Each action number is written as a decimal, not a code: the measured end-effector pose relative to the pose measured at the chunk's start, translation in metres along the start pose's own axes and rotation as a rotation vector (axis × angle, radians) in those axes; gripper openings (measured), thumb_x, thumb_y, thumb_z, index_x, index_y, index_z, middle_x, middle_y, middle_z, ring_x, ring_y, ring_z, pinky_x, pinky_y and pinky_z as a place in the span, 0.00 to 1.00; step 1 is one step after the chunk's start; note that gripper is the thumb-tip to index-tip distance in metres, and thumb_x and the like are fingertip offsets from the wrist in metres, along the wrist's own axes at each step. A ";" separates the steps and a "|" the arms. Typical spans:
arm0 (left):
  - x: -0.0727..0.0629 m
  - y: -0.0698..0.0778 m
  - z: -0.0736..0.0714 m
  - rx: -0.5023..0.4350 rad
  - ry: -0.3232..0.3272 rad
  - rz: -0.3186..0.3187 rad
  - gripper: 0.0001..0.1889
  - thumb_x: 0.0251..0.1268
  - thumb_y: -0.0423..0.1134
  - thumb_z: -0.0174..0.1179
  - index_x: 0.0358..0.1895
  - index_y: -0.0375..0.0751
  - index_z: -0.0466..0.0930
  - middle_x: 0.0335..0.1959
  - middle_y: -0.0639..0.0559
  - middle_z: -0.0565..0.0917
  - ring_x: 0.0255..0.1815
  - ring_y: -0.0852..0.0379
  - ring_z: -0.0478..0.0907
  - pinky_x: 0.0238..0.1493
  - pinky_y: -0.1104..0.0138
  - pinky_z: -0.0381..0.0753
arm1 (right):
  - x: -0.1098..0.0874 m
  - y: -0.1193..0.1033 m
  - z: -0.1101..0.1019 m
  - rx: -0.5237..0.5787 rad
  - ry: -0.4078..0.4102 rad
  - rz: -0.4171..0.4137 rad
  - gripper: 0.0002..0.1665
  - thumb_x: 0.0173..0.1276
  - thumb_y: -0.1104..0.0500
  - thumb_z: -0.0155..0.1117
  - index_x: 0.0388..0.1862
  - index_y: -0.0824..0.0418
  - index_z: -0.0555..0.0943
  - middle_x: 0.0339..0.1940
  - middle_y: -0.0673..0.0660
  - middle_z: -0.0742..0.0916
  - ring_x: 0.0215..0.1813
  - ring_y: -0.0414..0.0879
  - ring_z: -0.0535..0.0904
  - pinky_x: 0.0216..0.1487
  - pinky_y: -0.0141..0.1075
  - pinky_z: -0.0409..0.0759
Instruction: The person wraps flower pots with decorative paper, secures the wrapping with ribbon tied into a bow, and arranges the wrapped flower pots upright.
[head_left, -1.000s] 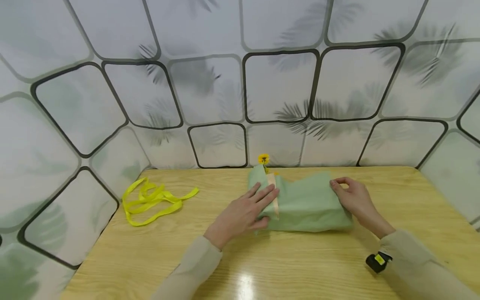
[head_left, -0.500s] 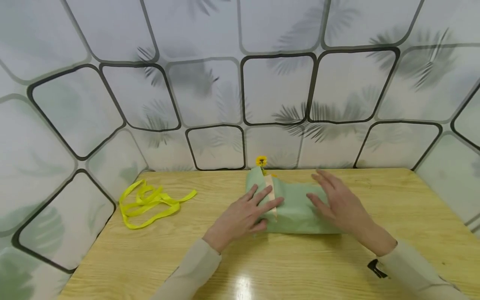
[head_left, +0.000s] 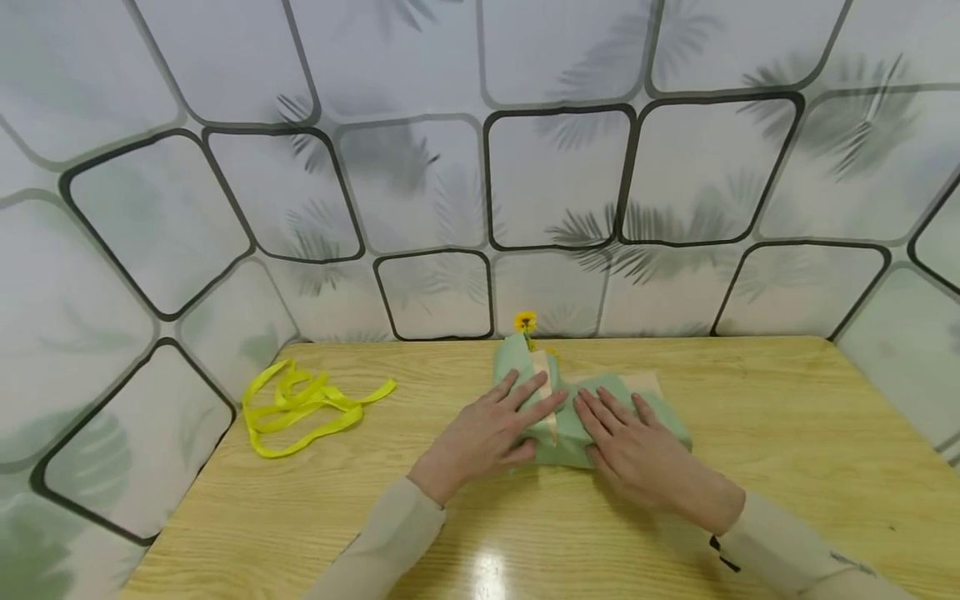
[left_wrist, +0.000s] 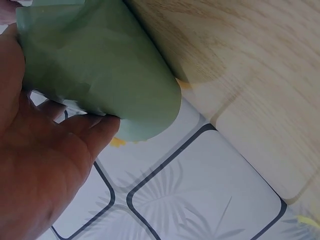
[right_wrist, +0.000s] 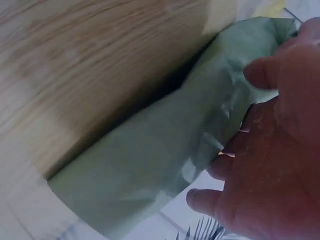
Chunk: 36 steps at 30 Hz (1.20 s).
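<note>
Fingers of the left hand (head_left: pixel 483 429) and right hand (head_left: pixel 641 450) are lying nearly straight, gripping nothing, on paper (head_left: pixel 572 442) already wrapping the flower (head_left: pixel 525 322) on the bench (head_left: pixel 780 408), while the ribbon (head_left: pixel 351 416) is lying untied.

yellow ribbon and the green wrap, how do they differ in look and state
The yellow ribbon is a narrow strip; the green wrap is much broader. The ribbon lies in loose loops, while the wrap is folded over. The left hand and right hand rest on the wrap; neither touches the ribbon. Both lie on the table.
</note>
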<state>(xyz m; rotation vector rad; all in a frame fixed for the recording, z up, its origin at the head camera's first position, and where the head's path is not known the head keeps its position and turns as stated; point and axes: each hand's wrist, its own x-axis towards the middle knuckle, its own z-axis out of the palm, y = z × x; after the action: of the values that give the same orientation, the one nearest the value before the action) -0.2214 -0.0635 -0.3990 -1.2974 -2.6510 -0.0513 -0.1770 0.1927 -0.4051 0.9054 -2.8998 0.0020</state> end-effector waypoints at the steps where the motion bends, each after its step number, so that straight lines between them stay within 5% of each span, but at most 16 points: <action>1: 0.000 0.000 0.000 -0.001 0.001 -0.002 0.36 0.77 0.47 0.56 0.83 0.56 0.53 0.82 0.45 0.60 0.79 0.36 0.62 0.78 0.53 0.66 | -0.001 0.002 -0.004 0.047 -0.019 0.014 0.39 0.82 0.45 0.50 0.81 0.66 0.60 0.82 0.64 0.65 0.82 0.63 0.61 0.73 0.68 0.64; 4: 0.000 0.000 0.000 -0.003 0.008 -0.006 0.36 0.76 0.47 0.56 0.83 0.57 0.54 0.82 0.45 0.60 0.79 0.34 0.63 0.76 0.53 0.69 | -0.005 0.013 -0.014 0.209 -0.018 0.104 0.45 0.81 0.40 0.50 0.81 0.70 0.57 0.81 0.70 0.65 0.80 0.70 0.60 0.72 0.70 0.63; 8: 0.000 0.000 0.000 -0.009 0.011 -0.004 0.36 0.76 0.47 0.56 0.83 0.57 0.54 0.82 0.45 0.60 0.78 0.33 0.63 0.75 0.52 0.71 | -0.013 0.035 -0.019 0.360 0.046 0.335 0.47 0.84 0.38 0.43 0.79 0.77 0.54 0.74 0.81 0.67 0.72 0.80 0.65 0.65 0.71 0.69; 12: -0.001 0.000 0.000 0.006 0.014 -0.001 0.36 0.75 0.47 0.56 0.83 0.57 0.55 0.82 0.45 0.61 0.78 0.33 0.64 0.75 0.52 0.71 | -0.016 0.053 -0.010 0.467 -0.005 0.494 0.50 0.84 0.37 0.38 0.77 0.83 0.51 0.65 0.88 0.71 0.62 0.83 0.72 0.55 0.69 0.75; 16: 0.000 -0.001 0.000 0.007 0.025 0.010 0.36 0.75 0.46 0.56 0.82 0.56 0.55 0.81 0.44 0.62 0.78 0.34 0.64 0.76 0.52 0.69 | -0.013 0.065 0.005 0.580 -0.009 0.544 0.49 0.81 0.39 0.51 0.76 0.80 0.54 0.49 0.81 0.82 0.47 0.70 0.83 0.45 0.57 0.82; 19: 0.000 0.000 0.000 0.007 0.028 0.019 0.36 0.75 0.45 0.56 0.82 0.55 0.55 0.81 0.44 0.62 0.78 0.35 0.64 0.77 0.53 0.67 | -0.009 0.067 0.014 0.613 0.010 0.560 0.48 0.79 0.44 0.58 0.76 0.78 0.53 0.38 0.74 0.84 0.37 0.60 0.83 0.38 0.51 0.80; 24: 0.003 0.001 -0.002 0.035 0.034 0.037 0.35 0.74 0.46 0.56 0.82 0.56 0.57 0.80 0.42 0.65 0.78 0.38 0.65 0.77 0.51 0.68 | -0.009 0.069 0.019 0.555 0.007 0.539 0.44 0.80 0.52 0.56 0.74 0.84 0.50 0.49 0.86 0.79 0.47 0.75 0.80 0.45 0.60 0.80; 28: 0.005 0.002 -0.004 0.016 0.011 -0.008 0.33 0.73 0.50 0.56 0.79 0.62 0.61 0.80 0.45 0.65 0.77 0.34 0.65 0.69 0.45 0.77 | -0.013 0.072 0.016 0.526 -0.028 0.557 0.47 0.83 0.44 0.45 0.73 0.87 0.51 0.56 0.89 0.74 0.57 0.82 0.74 0.52 0.67 0.76; 32: 0.005 0.003 -0.003 -0.044 -0.011 -0.057 0.31 0.74 0.61 0.55 0.78 0.64 0.64 0.80 0.47 0.64 0.81 0.34 0.59 0.71 0.44 0.73 | -0.014 0.077 0.010 0.633 -0.167 0.603 0.59 0.81 0.30 0.34 0.76 0.86 0.44 0.63 0.88 0.73 0.63 0.80 0.72 0.57 0.65 0.76; 36: 0.009 0.005 0.003 -0.074 0.051 -0.035 0.32 0.73 0.67 0.53 0.74 0.58 0.70 0.78 0.45 0.67 0.80 0.37 0.61 0.76 0.47 0.68 | -0.014 0.078 0.004 0.749 -0.225 0.637 0.63 0.77 0.28 0.45 0.79 0.80 0.40 0.73 0.87 0.61 0.72 0.81 0.61 0.64 0.67 0.72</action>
<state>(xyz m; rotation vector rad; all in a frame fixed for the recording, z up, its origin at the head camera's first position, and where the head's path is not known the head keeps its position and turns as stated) -0.2231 -0.0530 -0.4008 -1.2544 -2.6520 -0.1871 -0.2099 0.2651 -0.4079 -0.0404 -3.2760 1.1490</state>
